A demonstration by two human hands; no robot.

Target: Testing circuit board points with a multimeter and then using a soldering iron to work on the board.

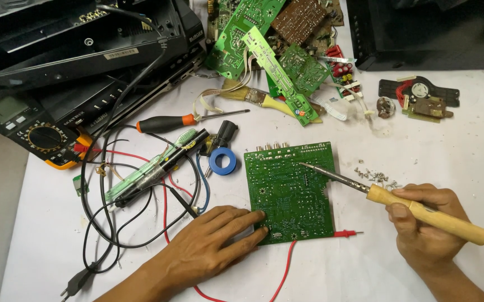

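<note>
Fingers (253,222) of the left hand (211,240) pressed flat on the green board (289,190) on the table (421,140); the right hand (426,223) gripped a soldering iron (398,201), tip over the board, screws (373,176) and red probe (345,234) beside.

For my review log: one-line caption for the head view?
Left hand steadies a green board; right hand holds a soldering iron over it.

Both forearms are bare, with no sleeves, rings or gloves on the 2 hands.
</note>
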